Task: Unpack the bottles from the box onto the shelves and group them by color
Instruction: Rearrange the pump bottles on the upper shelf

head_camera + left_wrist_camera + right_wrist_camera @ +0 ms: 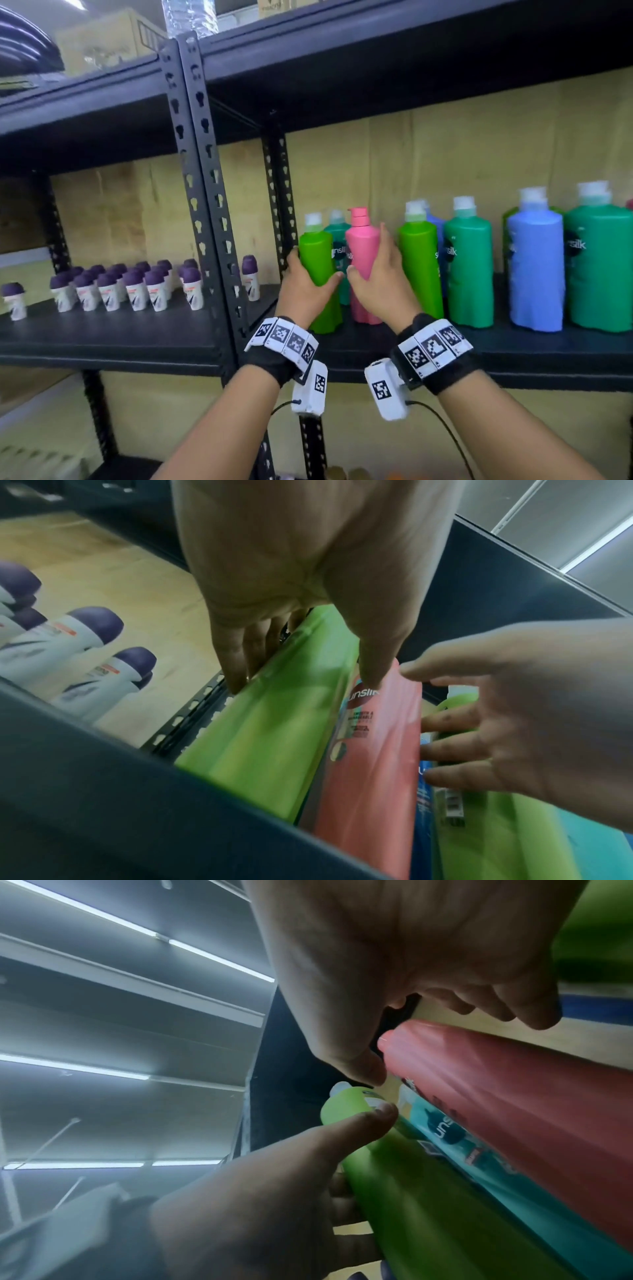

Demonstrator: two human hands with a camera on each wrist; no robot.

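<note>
On the black shelf (513,346) my left hand (310,277) grips a light green bottle (317,260) that stands at the left end of the row, fingers on its left side and thumb on its right. Right beside it stands a pink pump bottle (363,240), with my right hand (371,263) round it, thumb left and fingers right. The left wrist view shows the left hand (301,669) on the green bottle (267,737), which touches the pink bottle (373,764). In the right wrist view my right hand (452,1042) spans the pink bottle (531,1096).
A teal bottle (337,226) stands behind the two. To the right are another light green bottle (419,260), dark green bottles (469,267) and a blue one (536,267). The perforated upright (205,178) divides off a bay of several purple-capped deodorants (137,284).
</note>
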